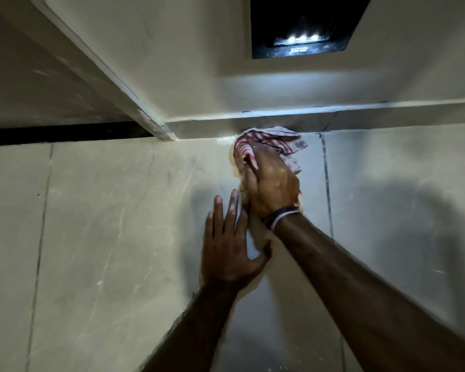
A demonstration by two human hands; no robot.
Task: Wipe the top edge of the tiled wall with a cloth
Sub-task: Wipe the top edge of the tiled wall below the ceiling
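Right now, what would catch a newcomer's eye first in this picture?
First, the crumpled red-and-white striped cloth, pressed by the right hand against the top edge of the pale grey tiled wall, mid-frame. Below it, the left hand lies flat on the tiles, fingers spread. Above, a black rectangular lamp glows in the ceiling.

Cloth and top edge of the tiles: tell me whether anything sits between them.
Nothing visible does. The right hand presses the cloth against the tiled wall at its top edge, just under the ledge. The left hand lies flat on the tiles lower down, clear of the cloth.
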